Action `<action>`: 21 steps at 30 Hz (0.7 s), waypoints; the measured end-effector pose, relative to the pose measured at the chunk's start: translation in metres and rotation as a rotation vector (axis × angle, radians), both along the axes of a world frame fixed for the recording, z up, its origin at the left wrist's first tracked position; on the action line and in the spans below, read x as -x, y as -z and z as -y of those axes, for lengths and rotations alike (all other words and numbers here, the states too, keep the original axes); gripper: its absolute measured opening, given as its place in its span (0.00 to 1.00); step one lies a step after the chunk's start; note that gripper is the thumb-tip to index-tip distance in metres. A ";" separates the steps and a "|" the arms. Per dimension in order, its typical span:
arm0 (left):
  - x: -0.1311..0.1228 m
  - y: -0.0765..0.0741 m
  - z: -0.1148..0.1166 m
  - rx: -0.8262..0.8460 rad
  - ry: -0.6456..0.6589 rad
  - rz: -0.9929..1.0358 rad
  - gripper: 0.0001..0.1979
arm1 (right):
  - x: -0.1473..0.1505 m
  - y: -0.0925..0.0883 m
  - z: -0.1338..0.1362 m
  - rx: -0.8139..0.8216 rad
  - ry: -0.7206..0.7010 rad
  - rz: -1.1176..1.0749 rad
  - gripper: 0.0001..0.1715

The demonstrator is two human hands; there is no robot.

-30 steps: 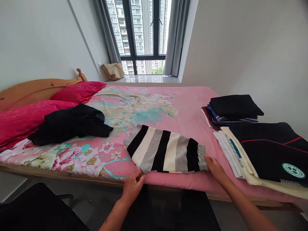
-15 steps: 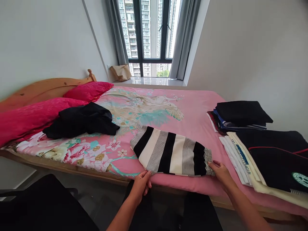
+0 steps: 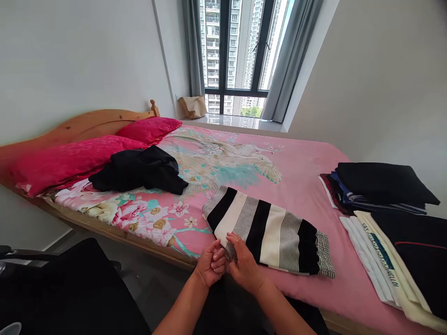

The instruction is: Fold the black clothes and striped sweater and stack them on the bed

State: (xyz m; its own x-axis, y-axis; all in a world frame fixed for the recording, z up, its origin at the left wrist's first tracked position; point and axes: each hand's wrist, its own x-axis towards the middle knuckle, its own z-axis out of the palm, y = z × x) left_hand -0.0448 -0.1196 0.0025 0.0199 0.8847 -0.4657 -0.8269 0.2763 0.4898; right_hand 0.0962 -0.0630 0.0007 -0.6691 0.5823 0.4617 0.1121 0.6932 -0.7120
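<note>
A folded striped knit garment (image 3: 265, 232), black and cream with thin-lined bands, lies near the front edge of the bed. Its ribbed end (image 3: 325, 256) points right. By the garment's near left corner, my left hand (image 3: 212, 265) is closed with curled fingers; anything inside is hidden. My right hand (image 3: 244, 267) lies beside it, fingers stretched out and apart from the thumb, over the garment's near edge. Whether its fingertips touch the cloth I cannot tell. The two hands cover that corner.
A crumpled black garment (image 3: 139, 170) lies left, against red pillows (image 3: 77, 160). On the right are a folded stack topped by black cloth (image 3: 387, 181) and a nearer pile with white (image 3: 366, 260) and cream clothes. A black chair (image 3: 77, 288) stands front left.
My right hand has let go of the ribbed end and moved left beside my left hand. My left hand has turned and curled. The view has shifted left.
</note>
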 end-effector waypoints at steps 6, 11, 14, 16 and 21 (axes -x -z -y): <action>0.034 -0.005 -0.023 0.012 -0.144 0.024 0.23 | 0.008 0.041 -0.002 0.043 0.097 -0.017 0.47; 0.056 -0.013 -0.045 0.024 -0.265 -0.076 0.06 | 0.010 0.040 0.001 0.028 0.100 0.012 0.47; 0.064 -0.017 -0.053 -0.017 -0.348 -0.147 0.09 | 0.011 0.043 0.002 0.009 0.098 0.042 0.47; 0.070 -0.016 -0.058 -0.013 -0.410 -0.200 0.10 | 0.011 0.046 0.002 -0.011 0.093 0.062 0.47; 0.096 -0.008 -0.063 0.128 -0.486 -0.361 0.09 | 0.013 0.048 0.002 -0.077 0.137 0.110 0.42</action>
